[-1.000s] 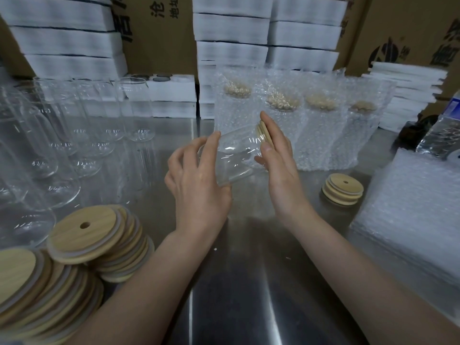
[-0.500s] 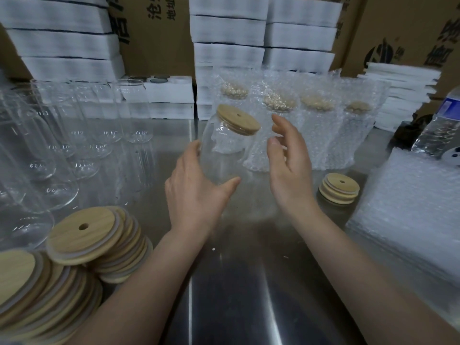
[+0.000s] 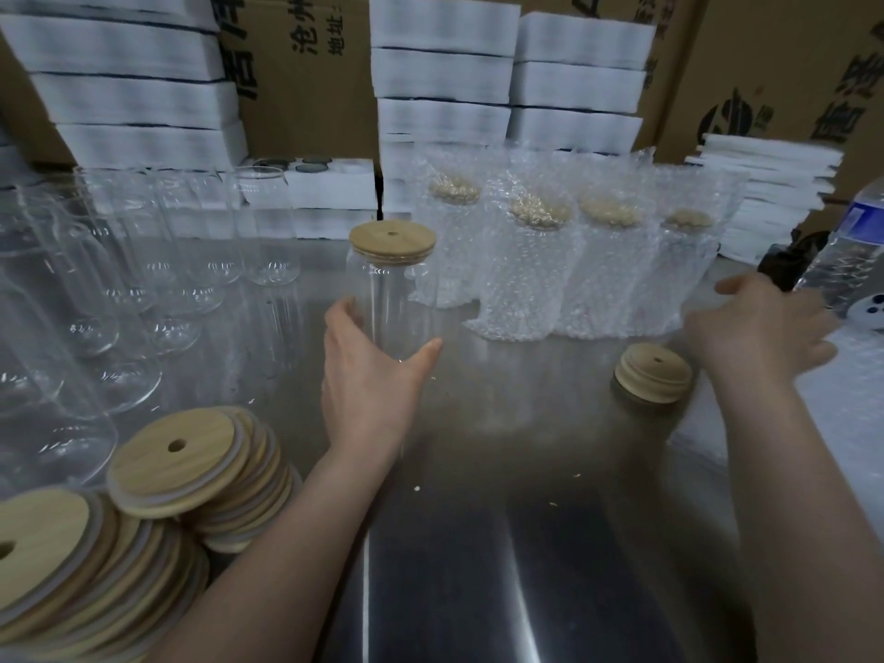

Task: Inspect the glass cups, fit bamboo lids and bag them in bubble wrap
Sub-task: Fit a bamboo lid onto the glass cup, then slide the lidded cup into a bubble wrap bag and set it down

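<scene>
Upright lidded cup [image 3: 393, 299] in left hand [image 3: 366, 380]

Water bottle [image 3: 846, 260] just beyond the right hand [image 3: 760, 332]; white foam stacks [image 3: 445, 69] and printed cardboard boxes [image 3: 306, 88] well behind, across the counter [image 3: 478, 567].

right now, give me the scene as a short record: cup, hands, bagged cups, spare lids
cup: upright, lid on, not bagged
left hand: grips the cup low
right hand: open, blurred, out right over the bubble bags
bagged cups: four, standing behind
bare cups: rows at far left
spare lids: big stacks near left, small stack right
</scene>
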The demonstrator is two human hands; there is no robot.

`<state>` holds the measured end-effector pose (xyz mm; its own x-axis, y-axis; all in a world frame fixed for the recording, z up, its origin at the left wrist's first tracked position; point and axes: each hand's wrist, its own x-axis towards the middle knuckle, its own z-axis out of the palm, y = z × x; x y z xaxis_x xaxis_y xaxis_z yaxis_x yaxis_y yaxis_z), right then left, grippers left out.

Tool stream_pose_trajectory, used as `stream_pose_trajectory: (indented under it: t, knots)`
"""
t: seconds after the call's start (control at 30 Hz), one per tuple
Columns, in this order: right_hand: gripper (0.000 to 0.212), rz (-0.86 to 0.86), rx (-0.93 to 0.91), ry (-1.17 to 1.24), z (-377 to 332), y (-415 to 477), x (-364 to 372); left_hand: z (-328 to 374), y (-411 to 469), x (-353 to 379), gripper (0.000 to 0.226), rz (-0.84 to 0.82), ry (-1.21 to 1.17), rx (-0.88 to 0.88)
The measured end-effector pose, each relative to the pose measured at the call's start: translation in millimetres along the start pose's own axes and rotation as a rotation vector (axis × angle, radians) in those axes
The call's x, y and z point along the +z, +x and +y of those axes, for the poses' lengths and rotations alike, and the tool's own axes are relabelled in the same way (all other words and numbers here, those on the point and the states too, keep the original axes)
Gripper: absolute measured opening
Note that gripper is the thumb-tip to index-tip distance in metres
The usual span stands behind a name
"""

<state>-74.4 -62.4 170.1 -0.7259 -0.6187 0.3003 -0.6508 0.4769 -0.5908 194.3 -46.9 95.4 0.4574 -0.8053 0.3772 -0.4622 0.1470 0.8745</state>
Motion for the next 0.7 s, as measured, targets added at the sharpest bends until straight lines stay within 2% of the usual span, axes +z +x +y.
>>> stream_pose_trajectory:
  t: [0.17,0.37,0.5,0.6,0.7]
  knots:
    - [0.045,-0.155,0.118,-0.075,10.0,15.5,1.1,-1.3,3.5,0.4,0.094,0.019,-0.003,-0.035]
    - [0.047,-0.181,0.109,-0.053,15.8,18.3,4.9,-1.7,4.7,-0.7,0.098,0.019,-0.028,-0.062]
    - [0.048,-0.108,0.080,0.017,14.2,15.9,0.9,2.8,1.8,-4.7,0.110,0.015,-0.040,-0.027]
    - [0.048,0.016,0.012,0.097,14.9,14.3,-4.1,12.1,-2.3,-8.6,0.114,0.062,-0.018,0.024]
    - [0.045,0.125,-0.108,0.266,15.9,11.4,-5.9,26.2,-8.2,-12.9,0.103,0.202,0.052,0.227]
